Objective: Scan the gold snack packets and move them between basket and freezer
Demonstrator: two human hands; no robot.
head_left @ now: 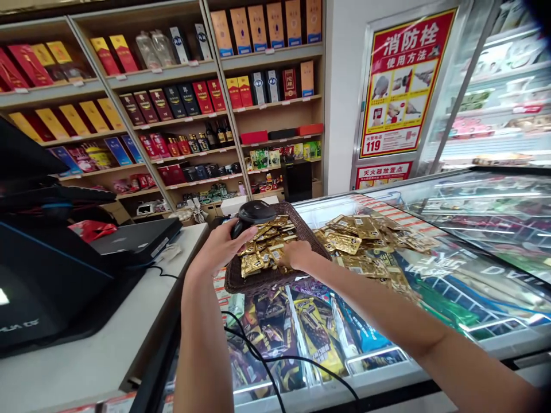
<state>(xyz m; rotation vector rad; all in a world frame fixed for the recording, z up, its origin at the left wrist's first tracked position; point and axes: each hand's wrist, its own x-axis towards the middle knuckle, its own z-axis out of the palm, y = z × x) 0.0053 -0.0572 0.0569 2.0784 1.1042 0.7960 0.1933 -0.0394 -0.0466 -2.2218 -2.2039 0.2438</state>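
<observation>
The left hand (221,246) gripped the scanner (253,213) at the basket's (258,282) left rim, while the right hand (297,255), nearer the gold packets (260,255), lay curled on them, hold unclear.

We see open room over the near right freezer glass (482,304); the till (47,275) blocks the left, loose packets (365,238) crowd right of the basket (253,280).

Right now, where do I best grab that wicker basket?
Probably the near rim of the wicker basket, from your side with the right hand: its woven wall is bare there, gold packets fill the inside, and the left hand holds the scanner.
</observation>
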